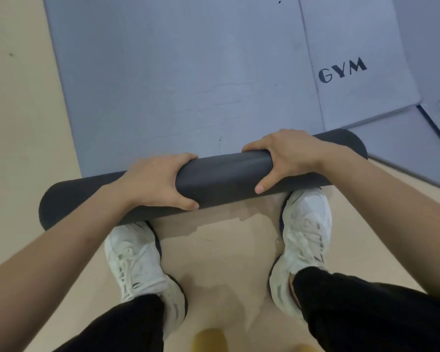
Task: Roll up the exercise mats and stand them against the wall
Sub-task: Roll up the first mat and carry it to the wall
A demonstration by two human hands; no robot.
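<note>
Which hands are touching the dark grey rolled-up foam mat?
Touching, both. The head view shows the left hand and the right hand each wrapped round the dark grey rolled-up foam mat, thumbs on its near side.

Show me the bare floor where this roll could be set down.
Bare floor runs left of the flat mat. A smaller patch lies between the shoes, nearer than the roll that the left hand and right hand grip. The right is crowded with the GYM mat and more mats.

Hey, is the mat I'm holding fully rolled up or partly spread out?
Partly rolled. The left hand and right hand grip a dark roll, while the mat's blue-grey length lies flat beyond it.
</note>
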